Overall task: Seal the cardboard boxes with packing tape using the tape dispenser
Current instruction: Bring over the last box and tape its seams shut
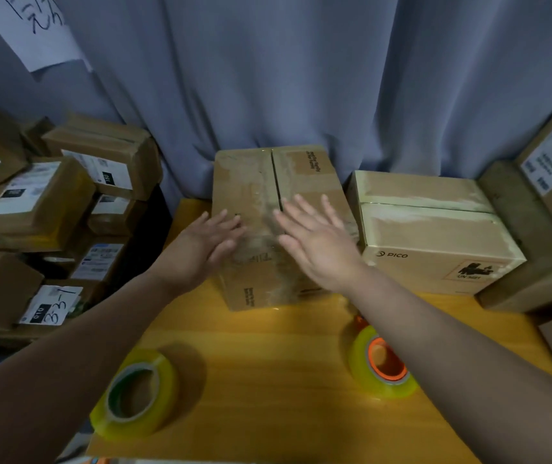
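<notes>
A brown cardboard box [304, 175] stands in the middle of the yellow table [268, 346], its top flaps closed with clear tape along the seam. My left hand [206, 244] lies flat with straight fingers on the box's near left top. My right hand [314, 239] lies spread and flat on the near right top, beside the seam. An orange tape dispenser with a yellowish roll [380, 363] sits on the table under my right forearm. A loose roll of yellowish tape [135, 395] lies near the table's front left.
A pale box marked PICO [435, 236] stands right of the middle box, with more boxes [542, 209] stacked at the far right. Several labelled parcels [50, 202] are piled to the left of the table. A grey curtain [301, 78] hangs behind.
</notes>
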